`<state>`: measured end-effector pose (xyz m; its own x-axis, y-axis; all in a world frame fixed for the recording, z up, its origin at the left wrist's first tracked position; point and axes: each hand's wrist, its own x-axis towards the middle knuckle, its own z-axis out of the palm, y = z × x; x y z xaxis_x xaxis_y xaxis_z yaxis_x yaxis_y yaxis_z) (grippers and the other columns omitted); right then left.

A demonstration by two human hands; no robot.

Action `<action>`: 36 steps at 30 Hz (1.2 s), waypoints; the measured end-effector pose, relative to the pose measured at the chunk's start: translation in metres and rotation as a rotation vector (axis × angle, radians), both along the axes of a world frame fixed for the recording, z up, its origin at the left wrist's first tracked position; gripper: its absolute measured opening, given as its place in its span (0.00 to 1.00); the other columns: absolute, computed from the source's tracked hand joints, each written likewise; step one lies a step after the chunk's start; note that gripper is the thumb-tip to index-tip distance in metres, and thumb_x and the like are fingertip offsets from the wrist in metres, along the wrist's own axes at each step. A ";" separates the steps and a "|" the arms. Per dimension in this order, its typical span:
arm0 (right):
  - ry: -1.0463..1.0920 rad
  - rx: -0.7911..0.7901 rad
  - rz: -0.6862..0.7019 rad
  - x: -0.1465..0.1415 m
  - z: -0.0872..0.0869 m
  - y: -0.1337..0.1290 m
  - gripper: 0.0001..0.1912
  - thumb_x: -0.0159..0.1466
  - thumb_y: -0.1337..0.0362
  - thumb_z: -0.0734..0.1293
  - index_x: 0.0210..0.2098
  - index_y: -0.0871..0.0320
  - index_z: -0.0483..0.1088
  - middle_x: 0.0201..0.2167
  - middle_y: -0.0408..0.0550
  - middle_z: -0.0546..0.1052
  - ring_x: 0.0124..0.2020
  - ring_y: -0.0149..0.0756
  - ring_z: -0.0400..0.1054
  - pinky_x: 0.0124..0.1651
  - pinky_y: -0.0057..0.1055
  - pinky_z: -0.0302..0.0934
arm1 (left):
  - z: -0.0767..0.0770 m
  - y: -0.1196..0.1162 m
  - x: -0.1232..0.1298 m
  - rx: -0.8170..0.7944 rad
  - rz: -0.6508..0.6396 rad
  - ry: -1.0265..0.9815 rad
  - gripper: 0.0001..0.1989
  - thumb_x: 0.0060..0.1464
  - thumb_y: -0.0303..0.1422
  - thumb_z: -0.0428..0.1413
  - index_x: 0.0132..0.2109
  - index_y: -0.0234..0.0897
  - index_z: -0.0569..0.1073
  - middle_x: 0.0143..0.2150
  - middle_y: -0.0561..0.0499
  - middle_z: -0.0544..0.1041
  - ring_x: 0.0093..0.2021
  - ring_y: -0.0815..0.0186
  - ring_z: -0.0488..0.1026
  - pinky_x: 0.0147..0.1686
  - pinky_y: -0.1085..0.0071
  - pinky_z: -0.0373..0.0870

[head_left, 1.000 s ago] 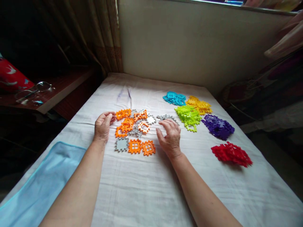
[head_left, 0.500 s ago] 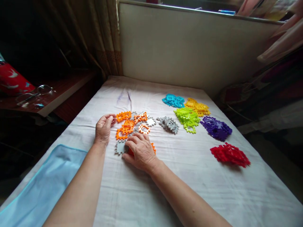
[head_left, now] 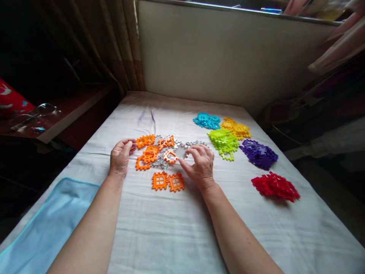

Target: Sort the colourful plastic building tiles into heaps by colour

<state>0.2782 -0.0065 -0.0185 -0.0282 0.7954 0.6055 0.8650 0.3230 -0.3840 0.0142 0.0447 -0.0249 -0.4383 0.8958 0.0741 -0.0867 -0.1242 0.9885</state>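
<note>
My right hand (head_left: 199,165) holds a grey interlocking plastic tile (head_left: 181,151) between thumb and fingers, just in front of the grey pile (head_left: 196,143), which it partly hides. At the left edge of a mixed heap, my left hand (head_left: 121,154) has thumb and fingers drawn together beside an orange interlocking tile (head_left: 145,141). What those fingertips hold, if anything, is too small to make out. More grey pieces (head_left: 162,160) lie among the orange ones. Closer to me, two orange window-shaped tiles (head_left: 159,181) lie flat side by side.
Piles of blue (head_left: 207,120), yellow (head_left: 236,128), lime green (head_left: 224,140), purple (head_left: 259,154) and red tiles (head_left: 276,186) lie to the right on the white sheet (head_left: 159,236). A light blue cloth (head_left: 59,217) covers the left front. Glasses (head_left: 45,110) rest on a side table (head_left: 65,118).
My right hand has moved right, carrying a grey tile from the front of the heap toward the grey pile. Two orange window tiles are now uncovered. My left hand stays beside the heap.
</note>
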 end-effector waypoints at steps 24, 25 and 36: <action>-0.125 -0.044 0.065 0.002 -0.006 -0.003 0.08 0.63 0.61 0.67 0.41 0.50 0.77 0.46 0.48 0.77 0.56 0.45 0.62 0.61 0.45 0.49 | 0.001 0.000 0.000 0.006 -0.015 0.015 0.14 0.40 0.41 0.61 0.34 0.37 0.74 0.35 0.50 0.78 0.33 0.68 0.76 0.38 0.69 0.74; -0.150 -0.061 0.104 -0.003 -0.006 -0.004 0.11 0.64 0.62 0.66 0.45 0.50 0.76 0.48 0.48 0.76 0.57 0.45 0.61 0.61 0.45 0.50 | 0.001 0.000 0.000 0.005 -0.016 0.015 0.14 0.40 0.41 0.61 0.34 0.37 0.74 0.35 0.50 0.78 0.33 0.68 0.75 0.38 0.69 0.74; -0.205 -0.174 0.243 -0.016 -0.013 -0.004 0.07 0.66 0.62 0.65 0.39 0.53 0.76 0.54 0.51 0.75 0.60 0.47 0.60 0.59 0.45 0.54 | 0.001 -0.001 0.000 -0.015 -0.024 0.030 0.15 0.41 0.42 0.60 0.35 0.36 0.74 0.36 0.50 0.78 0.34 0.68 0.76 0.40 0.69 0.73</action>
